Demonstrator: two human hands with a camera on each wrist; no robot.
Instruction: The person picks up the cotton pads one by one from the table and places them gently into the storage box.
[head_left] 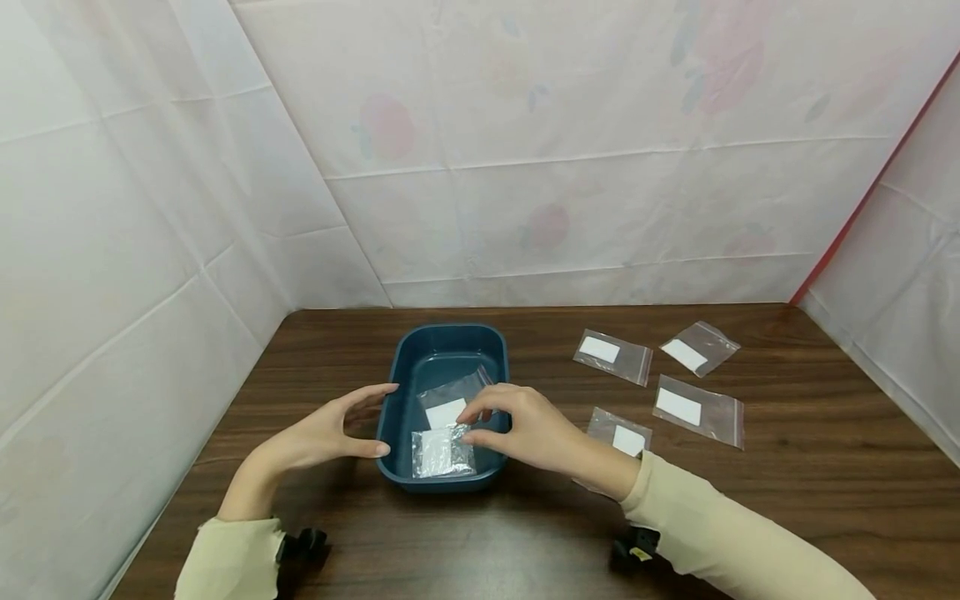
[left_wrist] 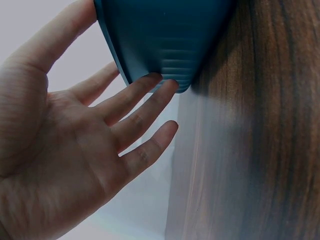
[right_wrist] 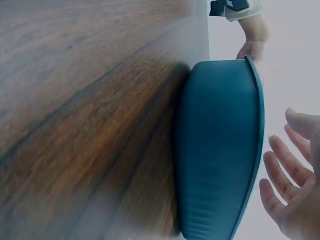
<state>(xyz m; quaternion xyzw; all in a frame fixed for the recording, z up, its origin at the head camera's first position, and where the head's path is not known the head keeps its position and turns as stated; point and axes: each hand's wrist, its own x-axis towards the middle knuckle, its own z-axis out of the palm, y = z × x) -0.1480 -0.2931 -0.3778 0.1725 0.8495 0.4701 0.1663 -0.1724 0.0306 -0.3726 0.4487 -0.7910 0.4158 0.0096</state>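
Pale sleeves (head_left: 225,562) cover both forearms, with a dark device (head_left: 303,546) at the left wrist. The left hand (head_left: 318,435) is at the tray's left side, thumb and fingers extended and spread, fingertips against the rim and wall; it grips nothing. The right hand (head_left: 528,425) is over the tray's right side, fingers loosely bent, thumb apart from them, just above the bags; nothing is seen in its grasp. The blue tray (head_left: 442,483) stands on the wooden table (head_left: 420,542). Inside it lie two clear bags: the near bag (head_left: 442,454), crinkled, and the far bag (head_left: 446,412), white-labelled, partly overlapped by it.

Right of the tray, four labelled bags lie flat. The nearest bag (head_left: 603,427) is partly hidden by the right forearm; the next bag (head_left: 678,408) lies farther right. Two rearmost bags (head_left: 600,350) lie side by side, apart. A pale curtain (head_left: 525,167) forms the background.
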